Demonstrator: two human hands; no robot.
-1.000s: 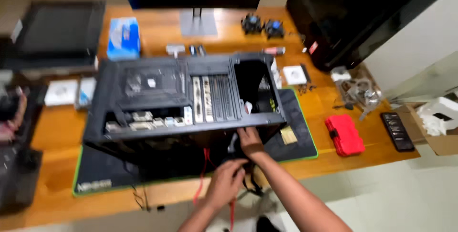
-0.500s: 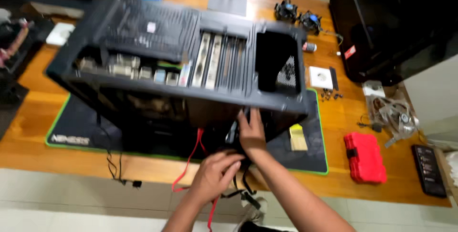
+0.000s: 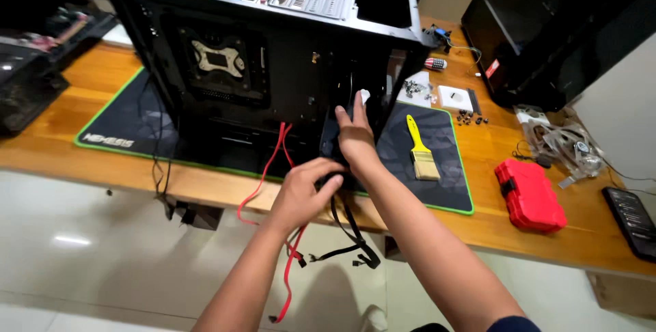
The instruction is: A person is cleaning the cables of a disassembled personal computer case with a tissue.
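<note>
Swinging round to the PC case's (image 3: 273, 52) motherboard-tray side vs a sec ago, when the rear I/O faced up; cables now reachable. L hand (image 3: 301, 192) fingers curled, grasping the black cable bundle (image 3: 345, 226) at case's 6 o'clock, over desk edge. R hand (image 3: 354, 134) flat, fingers released, pressing case's lower edge. Red SATA cables (image 3: 263, 182) dangle at L hand's 9. Yellow brush (image 3: 421, 149) at R hand's 3, on mat (image 3: 123, 123).

Two bare forearms come into view from the six o'clock edge, uncovered from elbow to wrist. The left hand (image 3: 298, 192) and right hand (image 3: 355, 139) wear no gloves, rings or watch. At about five o'clock, a dark navy sleeve (image 3: 511, 325) edge shows on the right upper arm
</note>
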